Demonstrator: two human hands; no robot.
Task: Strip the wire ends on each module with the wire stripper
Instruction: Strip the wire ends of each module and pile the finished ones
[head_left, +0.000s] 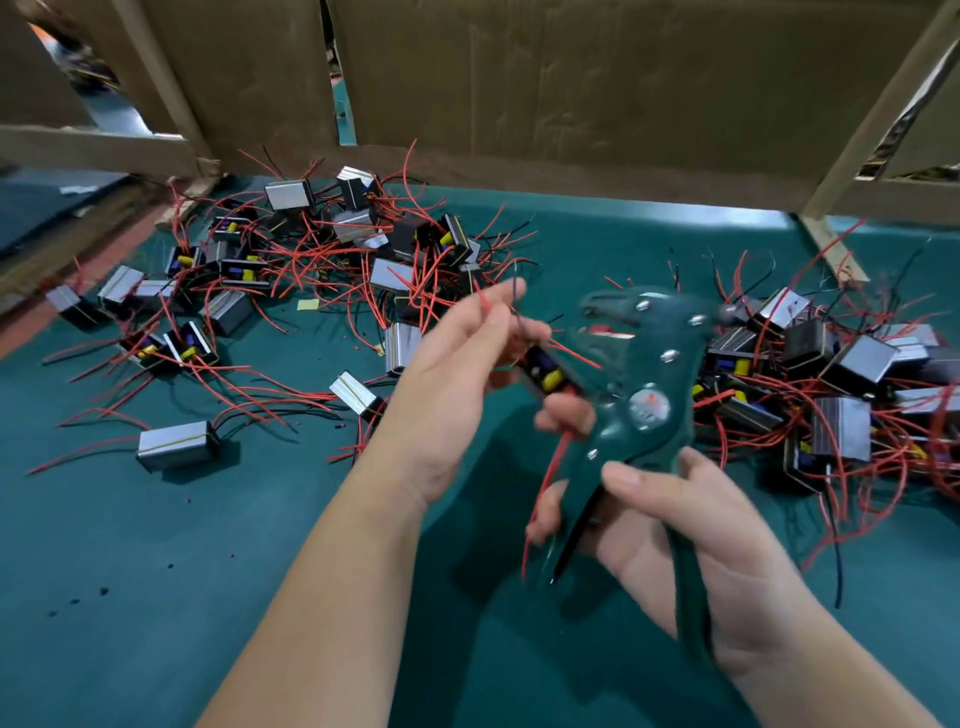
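My left hand (457, 374) holds a small black module (545, 375) with yellow and blue parts, and pinches its red and black wire ends up between thumb and fingers. My right hand (680, 540) grips the handles of a dark green wire stripper (649, 374), whose jaws point up and left, just right of the module. The tool and both hands are blurred by motion. More red wire hangs down from the module past the stripper's handles.
One heap of modules (332, 249) with red and black wires lies at the back left on the green mat (156, 545), and another heap of modules (831, 374) at the right. Cardboard walls (571, 78) and wooden slats close off the back. Small insulation bits dot the mat.
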